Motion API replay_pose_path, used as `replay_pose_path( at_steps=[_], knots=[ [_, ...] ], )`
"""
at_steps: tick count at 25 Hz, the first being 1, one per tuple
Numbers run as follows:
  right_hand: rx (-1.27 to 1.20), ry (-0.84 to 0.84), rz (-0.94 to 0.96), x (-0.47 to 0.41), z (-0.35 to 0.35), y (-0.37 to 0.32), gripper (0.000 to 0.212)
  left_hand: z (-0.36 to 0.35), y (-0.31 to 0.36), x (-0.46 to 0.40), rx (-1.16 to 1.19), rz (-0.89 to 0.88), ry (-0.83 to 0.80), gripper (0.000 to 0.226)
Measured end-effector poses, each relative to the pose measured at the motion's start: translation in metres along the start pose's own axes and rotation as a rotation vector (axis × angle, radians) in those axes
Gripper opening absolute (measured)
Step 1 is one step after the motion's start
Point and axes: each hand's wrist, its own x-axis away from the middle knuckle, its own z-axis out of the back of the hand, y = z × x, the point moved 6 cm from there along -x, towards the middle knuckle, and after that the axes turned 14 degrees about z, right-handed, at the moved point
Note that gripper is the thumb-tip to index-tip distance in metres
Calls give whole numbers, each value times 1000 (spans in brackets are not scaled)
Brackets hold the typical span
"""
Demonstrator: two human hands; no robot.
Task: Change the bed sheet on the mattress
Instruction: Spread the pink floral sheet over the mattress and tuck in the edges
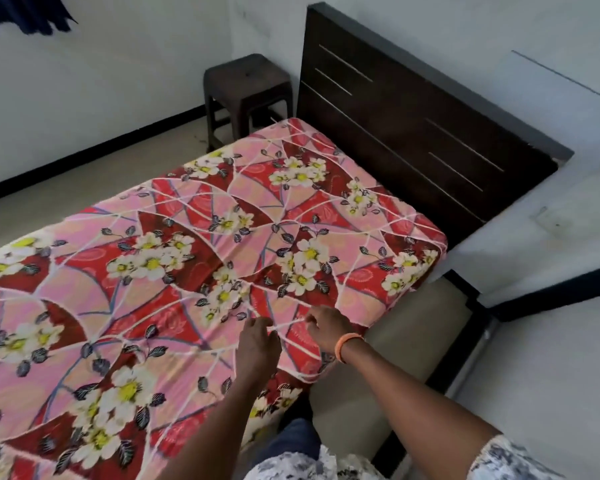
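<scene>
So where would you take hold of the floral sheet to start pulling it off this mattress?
Probably at the near corner by the headboard: the floral sheet wraps down over the mattress there. Come from the open side where the bare bed base shows, pinch the hanging edge and lift. The flat top offers little to grip.

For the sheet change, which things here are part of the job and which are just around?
Part of the job:
floral bed sheet
left hand
right hand

Just around:
dark headboard
brown stool
dark cloth on the wall
</scene>
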Motion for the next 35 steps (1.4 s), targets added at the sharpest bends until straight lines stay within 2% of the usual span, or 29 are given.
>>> replay_pose_path(
  at_steps=[5,8,11,15,18,20,23,25,28,31,32,35],
  knots=[
    [154,-120,-39,-50,80,100,11,-61,116,-72,-10,6,-61,27],
    [209,-129,-65,-78,125,140,20,-79,166,-96,40,25,-57,24],
    [323,-222,70,-125,137,175,24,-110,184,-119,33,138,-16,21],
    [495,-538,409,-170,96,184,27,-154,138,-116,199,508,198,19],
    [678,-744,769,-182,43,180,24,-203,93,-82,531,1017,415,19],
    [717,-784,932,-178,5,172,23,-246,71,-58,746,1339,483,31],
    [652,-758,1017,-158,-43,164,27,-305,53,-39,1042,1585,511,52],
    [683,-699,1075,-142,-77,168,30,-333,39,-36,1078,1615,539,55],
    [778,-573,1158,-129,-115,180,35,-346,30,-35,1056,1536,631,36],
    [922,-518,1223,-131,-131,192,66,-344,30,-30,1086,1440,776,30],
    [928,-471,1250,-131,-132,194,64,-346,30,-27,1109,1412,821,30],
    [848,-397,1330,-113,-129,196,32,-358,36,-14,1150,1382,920,27]
  ],
)
